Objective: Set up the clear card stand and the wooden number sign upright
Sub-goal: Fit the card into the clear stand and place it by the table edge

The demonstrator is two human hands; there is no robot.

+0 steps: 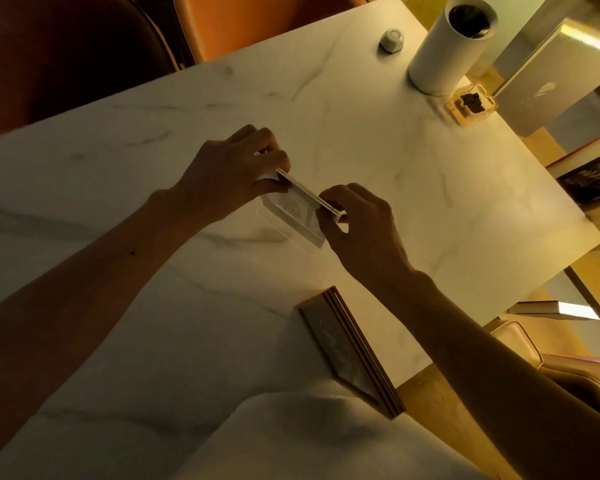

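Head view: both hands work at mid-bench on the clear card stand [290, 216]. Left hand [229, 174] is closed in a pinch on the far end of the thin card edge; right hand [357, 223] pinches the near end with fingertips, other fingers loosely curled. Stand rests on the marble bench [430, 188], apparently upright. Wooden number sign [352, 351] lies flat near the bench's right edge, untouched. Risks, as judged: the smooth marble lets the light stand slide or tip under uneven pressure; the right forearm passes just above the sign and could nudge it off the edge.
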